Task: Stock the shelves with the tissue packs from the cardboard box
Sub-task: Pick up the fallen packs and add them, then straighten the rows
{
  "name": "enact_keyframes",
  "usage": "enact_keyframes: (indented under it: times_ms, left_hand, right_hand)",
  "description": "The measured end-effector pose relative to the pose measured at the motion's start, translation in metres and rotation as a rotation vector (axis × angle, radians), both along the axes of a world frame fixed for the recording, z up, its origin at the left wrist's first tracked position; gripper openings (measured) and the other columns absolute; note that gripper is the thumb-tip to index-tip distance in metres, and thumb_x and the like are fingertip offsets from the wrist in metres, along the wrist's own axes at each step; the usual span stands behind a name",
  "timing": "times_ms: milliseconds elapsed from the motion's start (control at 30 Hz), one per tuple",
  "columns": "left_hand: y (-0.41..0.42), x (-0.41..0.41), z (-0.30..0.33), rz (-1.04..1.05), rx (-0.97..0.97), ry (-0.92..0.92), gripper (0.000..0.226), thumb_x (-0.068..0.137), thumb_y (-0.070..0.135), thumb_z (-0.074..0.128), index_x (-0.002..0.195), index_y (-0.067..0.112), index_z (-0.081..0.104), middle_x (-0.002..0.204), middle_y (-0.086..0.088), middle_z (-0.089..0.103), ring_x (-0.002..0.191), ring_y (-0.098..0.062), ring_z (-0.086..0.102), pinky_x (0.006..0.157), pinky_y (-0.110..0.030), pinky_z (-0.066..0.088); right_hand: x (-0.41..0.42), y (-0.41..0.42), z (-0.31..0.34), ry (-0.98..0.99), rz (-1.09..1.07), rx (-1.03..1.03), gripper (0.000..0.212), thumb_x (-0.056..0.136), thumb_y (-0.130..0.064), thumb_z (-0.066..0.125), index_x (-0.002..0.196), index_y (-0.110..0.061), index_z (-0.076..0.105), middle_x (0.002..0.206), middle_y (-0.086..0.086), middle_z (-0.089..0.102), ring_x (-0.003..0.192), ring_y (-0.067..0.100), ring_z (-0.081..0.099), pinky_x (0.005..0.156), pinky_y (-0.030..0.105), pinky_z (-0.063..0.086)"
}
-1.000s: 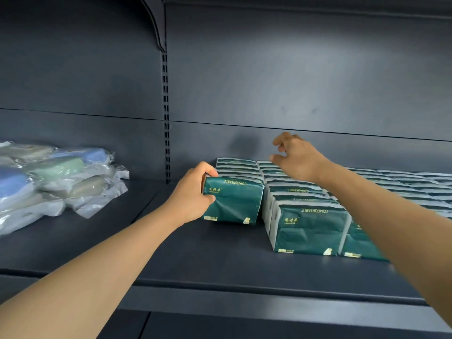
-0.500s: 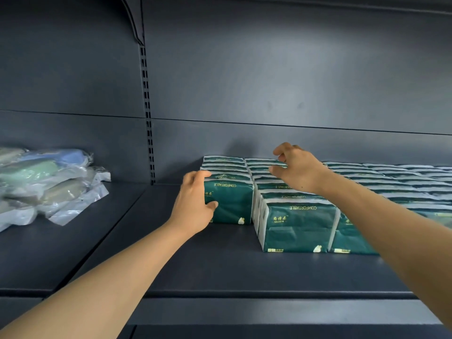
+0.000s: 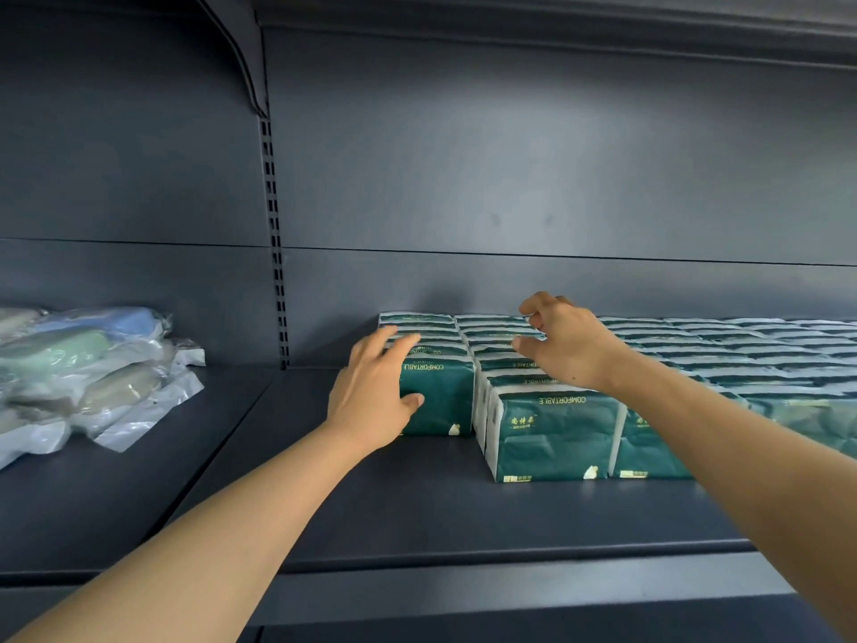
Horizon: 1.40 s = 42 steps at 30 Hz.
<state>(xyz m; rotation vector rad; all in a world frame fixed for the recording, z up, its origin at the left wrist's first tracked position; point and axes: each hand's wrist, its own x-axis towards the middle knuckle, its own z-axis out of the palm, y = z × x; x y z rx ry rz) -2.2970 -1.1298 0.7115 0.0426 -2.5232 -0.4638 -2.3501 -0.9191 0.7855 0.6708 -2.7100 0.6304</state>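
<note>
Dark green tissue packs stand in rows on the grey shelf (image 3: 417, 508). The leftmost row ends in a front pack (image 3: 440, 396) set a little further back than its neighbour (image 3: 552, 433). My left hand (image 3: 371, 401) lies against that front pack's left side and front, fingers straight over its top edge, thumb on its face. My right hand (image 3: 566, 343) hovers over the second row's tops with loosely curled fingers, holding nothing. The cardboard box is out of view.
Clear plastic bags of blue and green goods (image 3: 83, 364) lie piled on the shelf bay to the left. A slotted upright (image 3: 274, 243) divides the bays. More tissue rows (image 3: 742, 350) fill the shelf to the right. The shelf above (image 3: 556, 20) overhangs.
My left hand has loosened from gripping the front pack to lying flat against it, after pushing it back into its row. My right hand stayed above the second row.
</note>
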Motion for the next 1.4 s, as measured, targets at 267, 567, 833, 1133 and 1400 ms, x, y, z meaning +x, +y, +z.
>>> enact_keyframes:
  times_ms: [267,567,833,1133,1400]
  left_hand:
    - [0.009,-0.007,0.003,-0.024,-0.143,-0.045,0.056,0.094,0.024,0.057,0.145,0.025,0.036,0.151,0.012,0.034,0.140,-0.010,0.023,0.102,-0.033,0.040]
    - [0.010,0.010,0.030,0.019,-0.068,-0.104,0.068,0.089,0.036,0.062,0.146,0.024,0.026,0.149,0.003,0.037,0.139,-0.018,0.027,0.103,-0.043,0.038]
    - [0.028,0.074,0.065,0.092,0.037,-0.091,0.051,0.091,0.029,0.060,0.137,0.026,0.039,0.136,0.005,0.052,0.123,-0.019,0.048,0.095,-0.040,0.044]
    - [0.110,0.176,0.034,0.145,0.142,-0.186,0.041,0.089,0.027,0.062,0.127,0.025,0.049,0.118,0.003,0.064,0.113,-0.021,0.056,0.096,-0.044,0.046]
    - [0.174,0.252,-0.049,0.192,0.232,-0.359,0.032,0.088,0.028,0.063,0.119,0.026,0.055,0.105,0.007,0.067,0.104,-0.019,0.061,0.092,-0.042,0.049]
  right_hand:
    - [0.017,0.002,0.000,0.011,-0.021,0.032,0.049,0.093,-0.025,0.053,0.136,-0.011,0.036,0.133,0.014,0.043,0.125,0.030,0.042,0.100,0.035,0.038]
    - [0.028,0.007,-0.001,0.010,0.008,0.002,0.051,0.090,-0.021,0.055,0.136,-0.010,0.036,0.133,0.013,0.042,0.125,0.029,0.041,0.099,0.033,0.038]
    - [0.069,0.038,0.013,0.075,0.122,-0.032,0.052,0.090,-0.024,0.057,0.135,-0.010,0.038,0.134,0.012,0.041,0.121,0.026,0.046,0.092,0.026,0.037]
    - [0.137,0.109,-0.033,0.002,0.244,0.051,0.048,0.088,-0.025,0.061,0.131,-0.013,0.044,0.127,0.009,0.045,0.104,0.026,0.054,0.092,0.031,0.042]
    - [0.191,0.159,-0.121,-0.213,0.347,0.134,0.049,0.090,-0.026,0.058,0.133,-0.012,0.040,0.125,0.009,0.050,0.109,0.028,0.052,0.094,0.036,0.044]
